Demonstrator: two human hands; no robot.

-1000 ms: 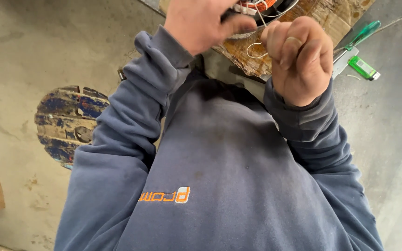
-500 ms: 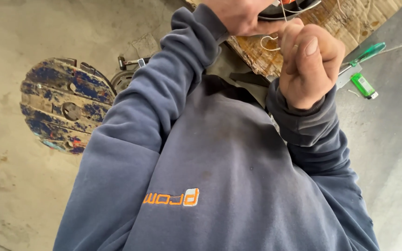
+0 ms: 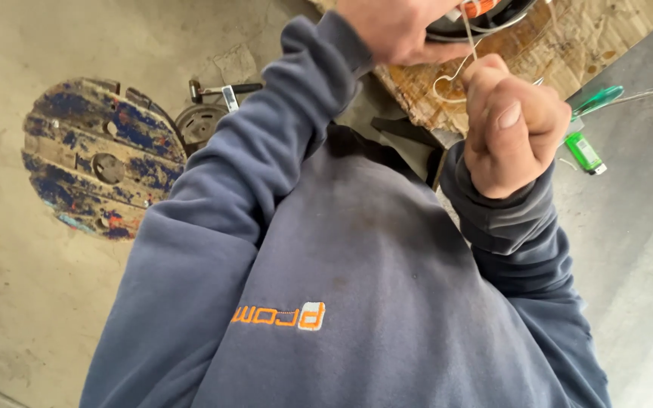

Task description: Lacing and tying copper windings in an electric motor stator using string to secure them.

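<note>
Over plywood (image 3: pixel 561 45), wire (image 3: pixel 455 72) seemingly in right hand (image 3: pixel 512 128)

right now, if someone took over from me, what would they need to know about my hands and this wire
Left hand: closed at the top edge of the view, beside a black coil with an orange piece; what it grips is cut off.
Right hand: fisted on a thin white wire.
The wire runs up to the orange piece, with a slack loop hanging over the board.
Lighter and green tool lie unused to the right.
Loop not yet pulled tight.
</note>
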